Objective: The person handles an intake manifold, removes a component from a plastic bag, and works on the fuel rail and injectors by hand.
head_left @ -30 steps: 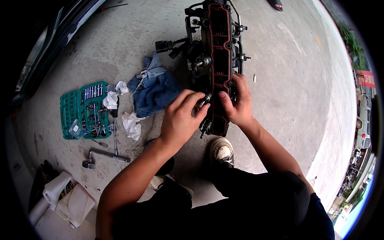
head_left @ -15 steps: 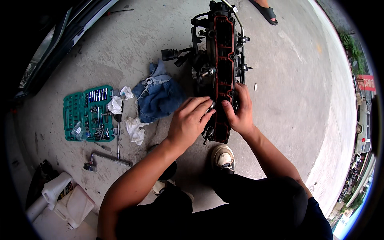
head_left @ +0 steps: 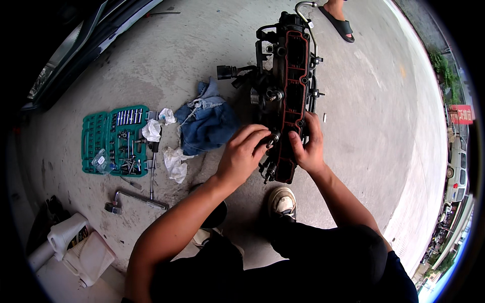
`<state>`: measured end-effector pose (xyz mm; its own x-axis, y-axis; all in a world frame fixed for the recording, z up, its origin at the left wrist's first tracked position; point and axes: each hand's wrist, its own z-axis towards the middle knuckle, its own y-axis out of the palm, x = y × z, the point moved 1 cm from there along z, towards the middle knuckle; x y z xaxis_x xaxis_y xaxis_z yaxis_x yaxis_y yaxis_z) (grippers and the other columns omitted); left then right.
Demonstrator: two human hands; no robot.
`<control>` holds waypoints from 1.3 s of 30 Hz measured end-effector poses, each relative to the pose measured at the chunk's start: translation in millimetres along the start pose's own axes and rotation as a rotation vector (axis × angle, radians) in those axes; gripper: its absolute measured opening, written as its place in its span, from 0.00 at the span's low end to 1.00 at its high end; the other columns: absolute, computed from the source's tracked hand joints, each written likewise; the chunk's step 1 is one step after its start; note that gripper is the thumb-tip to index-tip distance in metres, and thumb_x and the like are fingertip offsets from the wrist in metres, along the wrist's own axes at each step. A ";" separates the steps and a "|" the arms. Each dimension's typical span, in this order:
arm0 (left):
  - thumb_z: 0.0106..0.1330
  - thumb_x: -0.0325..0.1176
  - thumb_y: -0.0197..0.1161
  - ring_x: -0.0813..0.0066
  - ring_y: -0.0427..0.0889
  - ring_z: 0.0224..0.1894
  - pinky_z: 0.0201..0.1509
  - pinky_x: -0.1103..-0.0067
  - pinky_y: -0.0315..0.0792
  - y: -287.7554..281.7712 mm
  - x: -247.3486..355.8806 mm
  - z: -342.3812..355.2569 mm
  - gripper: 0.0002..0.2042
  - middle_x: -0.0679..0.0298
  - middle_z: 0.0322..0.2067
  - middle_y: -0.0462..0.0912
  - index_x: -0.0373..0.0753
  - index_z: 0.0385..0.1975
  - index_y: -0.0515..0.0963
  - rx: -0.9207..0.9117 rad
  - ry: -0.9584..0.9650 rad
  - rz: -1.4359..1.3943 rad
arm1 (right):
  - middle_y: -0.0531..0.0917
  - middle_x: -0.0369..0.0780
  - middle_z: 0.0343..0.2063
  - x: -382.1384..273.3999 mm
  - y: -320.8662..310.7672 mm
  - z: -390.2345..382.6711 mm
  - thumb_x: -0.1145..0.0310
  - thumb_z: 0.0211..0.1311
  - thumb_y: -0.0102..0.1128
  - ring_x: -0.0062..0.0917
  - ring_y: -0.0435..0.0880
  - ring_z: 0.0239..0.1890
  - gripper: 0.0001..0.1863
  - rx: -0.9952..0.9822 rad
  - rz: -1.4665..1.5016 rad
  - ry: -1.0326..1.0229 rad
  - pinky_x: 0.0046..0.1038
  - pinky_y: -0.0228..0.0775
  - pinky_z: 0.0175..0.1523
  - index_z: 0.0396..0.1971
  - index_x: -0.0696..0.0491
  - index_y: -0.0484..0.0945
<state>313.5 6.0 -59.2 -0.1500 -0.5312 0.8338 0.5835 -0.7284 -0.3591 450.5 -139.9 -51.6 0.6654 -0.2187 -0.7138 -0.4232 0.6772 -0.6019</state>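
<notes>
A long black intake manifold, edged with red-orange gaskets, stands before me with its ported face up. Along its left side sit several metal fittings that look like fuel injectors; one shows above my hand. My left hand has its thumb and fingers closed about another injector-like fitting on that side. How firmly it grips cannot be seen. My right hand wraps the manifold's right edge, thumb on the upper face and fingers down the far side, partly hidden.
Left of the manifold lie a blue denim rag, crumpled white tissues and an open green socket set. A ratchet and a bent wrench lie nearby. White jugs stand lower left. Another person's sandalled foot is at the top.
The whole scene has shifted slightly right in view. My left fingers have moved a little, leaving more of the metal fitting visible. My right hand keeps its hold.
</notes>
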 end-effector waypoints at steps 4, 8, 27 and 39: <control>0.52 0.20 0.68 0.64 0.82 0.37 0.42 0.76 0.76 -10.8 -2.9 -4.7 0.07 0.59 0.34 0.81 0.30 0.30 0.80 0.046 -0.061 -0.036 | 0.73 0.49 0.45 -3.4 0.8 1.0 0.67 0.55 0.62 0.40 0.76 0.42 0.26 0.002 -0.026 -0.001 0.32 0.70 0.46 0.52 0.61 0.67; 0.55 0.22 0.67 0.64 0.82 0.34 0.38 0.76 0.75 -19.3 -3.4 0.4 0.04 0.59 0.32 0.81 0.30 0.29 0.81 0.025 -0.058 0.040 | 0.72 0.49 0.45 -3.4 1.1 0.4 0.66 0.55 0.62 0.40 0.76 0.43 0.26 -0.008 -0.028 -0.005 0.33 0.69 0.47 0.52 0.61 0.67; 0.60 0.32 0.66 0.80 0.81 0.31 0.37 0.82 0.73 -8.8 -38.7 33.5 0.09 0.60 0.27 0.85 0.31 0.32 0.82 -0.270 -0.442 -0.293 | 0.72 0.49 0.44 2.3 18.2 0.1 0.67 0.54 0.62 0.40 0.75 0.45 0.27 -0.032 0.011 0.020 0.33 0.68 0.51 0.53 0.62 0.67; 0.74 0.39 0.49 0.77 0.80 0.34 0.41 0.81 0.73 -76.7 -135.6 -10.7 0.16 0.61 0.30 0.81 0.31 0.43 0.77 -0.415 -0.720 -0.306 | 0.70 0.47 0.45 46.3 67.2 9.4 0.56 0.58 0.58 0.34 0.72 0.46 0.30 -0.091 0.076 0.034 0.30 0.65 0.51 0.53 0.63 0.66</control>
<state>280.5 129.3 -149.2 0.3686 0.0121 0.9295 0.2421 -0.9667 -0.0834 458.7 -97.9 -121.7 0.6089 -0.1936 -0.7693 -0.5268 0.6264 -0.5746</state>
